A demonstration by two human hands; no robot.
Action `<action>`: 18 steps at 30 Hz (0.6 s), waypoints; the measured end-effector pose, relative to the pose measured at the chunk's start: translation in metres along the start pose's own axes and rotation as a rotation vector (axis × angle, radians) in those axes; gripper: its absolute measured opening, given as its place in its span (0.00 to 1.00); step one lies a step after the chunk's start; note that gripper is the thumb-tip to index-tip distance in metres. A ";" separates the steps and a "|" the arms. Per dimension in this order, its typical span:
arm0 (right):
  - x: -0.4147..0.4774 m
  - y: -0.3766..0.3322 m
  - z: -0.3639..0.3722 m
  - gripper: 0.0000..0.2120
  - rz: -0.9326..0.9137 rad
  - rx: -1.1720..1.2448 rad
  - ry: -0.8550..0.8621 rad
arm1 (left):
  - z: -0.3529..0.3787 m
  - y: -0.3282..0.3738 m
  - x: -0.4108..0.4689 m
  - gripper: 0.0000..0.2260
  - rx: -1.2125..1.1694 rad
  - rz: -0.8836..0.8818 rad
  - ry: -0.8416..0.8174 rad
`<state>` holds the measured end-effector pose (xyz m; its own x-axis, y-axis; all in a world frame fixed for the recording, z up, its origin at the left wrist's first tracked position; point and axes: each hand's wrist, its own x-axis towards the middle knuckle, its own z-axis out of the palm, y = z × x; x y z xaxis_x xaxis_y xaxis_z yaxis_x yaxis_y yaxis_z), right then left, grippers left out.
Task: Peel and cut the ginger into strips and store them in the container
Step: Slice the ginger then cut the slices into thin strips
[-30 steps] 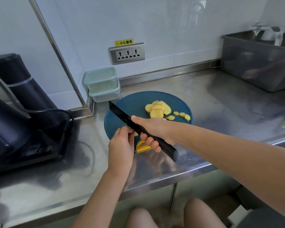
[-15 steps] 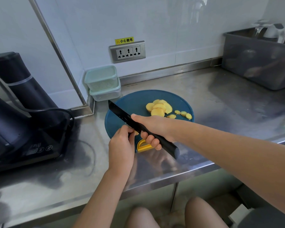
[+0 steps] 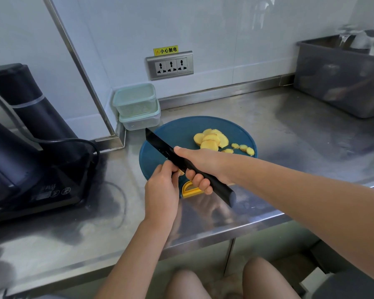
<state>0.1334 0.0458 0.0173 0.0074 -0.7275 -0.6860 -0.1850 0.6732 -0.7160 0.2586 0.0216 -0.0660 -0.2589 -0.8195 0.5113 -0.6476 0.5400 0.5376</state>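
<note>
Stainless steel tabletop (image 3: 289, 130) runs along a white tiled wall, with a triple socket (image 3: 170, 65) set in the wall under a yellow warning label (image 3: 165, 50). On the steel, near its front edge, lies a round blue cutting board (image 3: 181, 130).

The right hand (image 3: 201, 165) is clenched round the handle of a black knife (image 3: 160, 145), thumb laid along the top. The blade points up and to the left across the board. The left hand (image 3: 162, 190) sits just beside it at the board's near edge, fingers curled, pinching a small ginger piece (image 3: 181, 172) right against the underside of the blade. Only a pale sliver of the piece shows between the two hands. A yellow D-shaped part (image 3: 190, 189) peeks out below the right hand's fingers at the board's rim.

On the far right of the board lies a heap of peeled ginger slices (image 3: 209, 139), overlapping one another, with a few smaller slices (image 3: 244, 147) scattered just to their right.

Two lidded containers (image 3: 136, 102) with pale green lids are stacked in the corner behind the board, close to its far left edge. A black appliance (image 3: 30, 137) with a cable (image 3: 73, 141) stands on the left, and a grey bin (image 3: 341, 83) stands at the far right against the wall. The person's bare knees (image 3: 186, 283) show below the tabletop's front edge.
</note>
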 end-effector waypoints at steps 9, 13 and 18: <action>-0.003 0.002 0.009 0.31 0.005 -0.063 0.094 | 0.001 0.002 0.001 0.04 0.018 0.024 -0.020; -0.004 -0.001 0.013 0.31 0.009 -0.070 0.111 | -0.001 0.004 0.002 0.04 0.013 0.011 -0.048; -0.002 -0.004 0.018 0.31 0.010 -0.124 0.146 | -0.001 0.009 0.002 0.05 0.036 -0.010 -0.076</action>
<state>0.1516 0.0472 0.0196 -0.1364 -0.7382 -0.6607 -0.3037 0.6659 -0.6814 0.2537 0.0251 -0.0596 -0.3051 -0.8375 0.4533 -0.6751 0.5260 0.5173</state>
